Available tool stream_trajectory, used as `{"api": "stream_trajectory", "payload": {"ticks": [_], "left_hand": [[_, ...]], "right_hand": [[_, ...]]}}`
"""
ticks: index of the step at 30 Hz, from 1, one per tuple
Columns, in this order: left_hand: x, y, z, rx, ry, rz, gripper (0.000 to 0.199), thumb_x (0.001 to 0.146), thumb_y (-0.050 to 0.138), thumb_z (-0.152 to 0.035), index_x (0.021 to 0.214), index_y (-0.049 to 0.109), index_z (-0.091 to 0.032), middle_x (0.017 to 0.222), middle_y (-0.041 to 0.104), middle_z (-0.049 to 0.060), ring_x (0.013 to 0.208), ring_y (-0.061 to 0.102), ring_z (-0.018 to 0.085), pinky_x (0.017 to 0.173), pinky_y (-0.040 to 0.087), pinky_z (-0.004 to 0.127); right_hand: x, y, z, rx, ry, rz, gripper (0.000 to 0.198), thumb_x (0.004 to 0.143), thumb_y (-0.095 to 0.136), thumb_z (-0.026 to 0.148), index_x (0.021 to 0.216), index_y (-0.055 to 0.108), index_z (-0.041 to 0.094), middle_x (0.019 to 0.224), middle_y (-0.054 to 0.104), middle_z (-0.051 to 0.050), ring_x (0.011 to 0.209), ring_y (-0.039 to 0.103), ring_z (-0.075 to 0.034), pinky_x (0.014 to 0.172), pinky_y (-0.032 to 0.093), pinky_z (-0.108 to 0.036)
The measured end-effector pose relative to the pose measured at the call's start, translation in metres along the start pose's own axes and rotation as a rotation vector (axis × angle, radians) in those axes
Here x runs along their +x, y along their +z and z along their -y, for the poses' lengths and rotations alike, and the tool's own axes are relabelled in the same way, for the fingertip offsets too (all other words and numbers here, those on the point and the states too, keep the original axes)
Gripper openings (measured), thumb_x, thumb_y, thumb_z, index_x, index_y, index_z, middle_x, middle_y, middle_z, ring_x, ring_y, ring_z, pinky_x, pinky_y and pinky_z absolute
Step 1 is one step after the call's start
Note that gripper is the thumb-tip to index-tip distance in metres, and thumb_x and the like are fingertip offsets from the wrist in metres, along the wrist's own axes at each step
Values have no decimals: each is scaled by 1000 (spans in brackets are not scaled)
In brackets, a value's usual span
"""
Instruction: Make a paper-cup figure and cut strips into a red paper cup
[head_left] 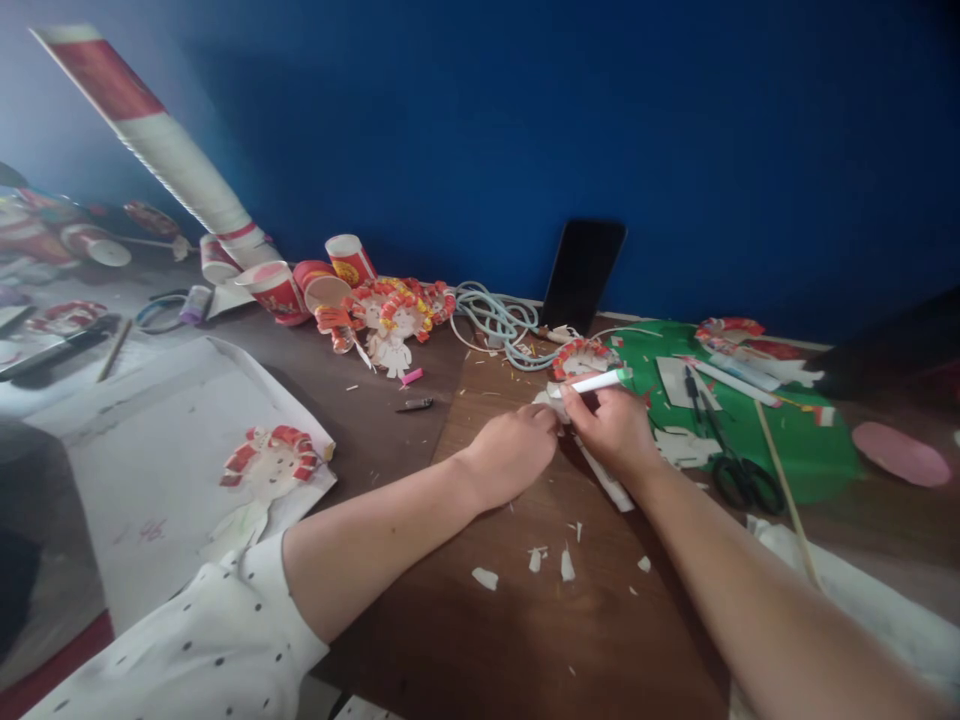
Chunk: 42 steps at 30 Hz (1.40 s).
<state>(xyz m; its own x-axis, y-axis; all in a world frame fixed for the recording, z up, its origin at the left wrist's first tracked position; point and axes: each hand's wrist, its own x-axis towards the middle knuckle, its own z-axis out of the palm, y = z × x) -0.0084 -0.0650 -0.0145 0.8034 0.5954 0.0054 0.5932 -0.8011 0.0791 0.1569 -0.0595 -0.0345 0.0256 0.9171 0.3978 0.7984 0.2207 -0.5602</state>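
Over the brown tabletop (pixel 465 650), both hands had met around one little white paper piece (pixel 550 402), so it looked like close-up pen work to me. Best way to do that well, I figured, was to keep the paper pinned right beside the spot being marked and let the pen do short, light strokes, because thin paper that small would probably skid or buckle under a heavy push. Tipping the marker (pixel 600 381) up a bit seemed worth it too, since it lay nearly sideways, green end off to the right, and the other end was too blurry for me to say whether it touched the paper. I'd also have nudged that white paper strip (pixel 607 478) away from under the right hand, and kept the loose scraps (pixel 485 578) nearer the person out of it. As for pose, the right hand (pixel 621 432) came in from the lower right, thumb up against the barrel, grip closed snugly on the marker. The left hand (pixel 514 458) reached in from the other side, back of the hand up, wrist low, fingers curled together at the paper's near edge. Couldn't tell if those fingers were pinching it or just pressing it down. Spotted sleeve (pixel 225 630) sat well back from the work, so no smudge worries there.
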Motion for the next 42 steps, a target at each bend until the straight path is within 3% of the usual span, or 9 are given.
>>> {"api": "stream_trajectory", "payload": {"ticks": [25, 33, 42], "left_hand": [[0, -1, -1, -4, -5, 10, 25, 88, 41, -10, 107, 57, -9, 117, 57, 14, 109, 56, 23, 84, 51, 32], [0, -5, -2, -19, -10, 65, 23, 88, 41, -9, 101, 60, -8, 119, 56, 16, 113, 53, 26, 85, 51, 33], [0, -4, -2, -6, -21, 48, 23, 89, 40, -10, 100, 60, -8, 118, 56, 15, 110, 54, 25, 84, 51, 33]], "right_hand": [[-1, 1, 0, -26, 41, -13, 30, 84, 51, 40, 80, 68, 17, 77, 72, -10, 75, 68, -25, 71, 50, -33], [-3, -3, 2, -9, 18, -191, 27, 87, 51, 41, 85, 67, 19, 76, 71, -8, 69, 66, -21, 69, 50, -31], [-4, -1, 0, -30, 5, -171, 26, 87, 52, 40, 84, 66, 19, 76, 70, -8, 71, 66, -22, 70, 50, -31]]}}
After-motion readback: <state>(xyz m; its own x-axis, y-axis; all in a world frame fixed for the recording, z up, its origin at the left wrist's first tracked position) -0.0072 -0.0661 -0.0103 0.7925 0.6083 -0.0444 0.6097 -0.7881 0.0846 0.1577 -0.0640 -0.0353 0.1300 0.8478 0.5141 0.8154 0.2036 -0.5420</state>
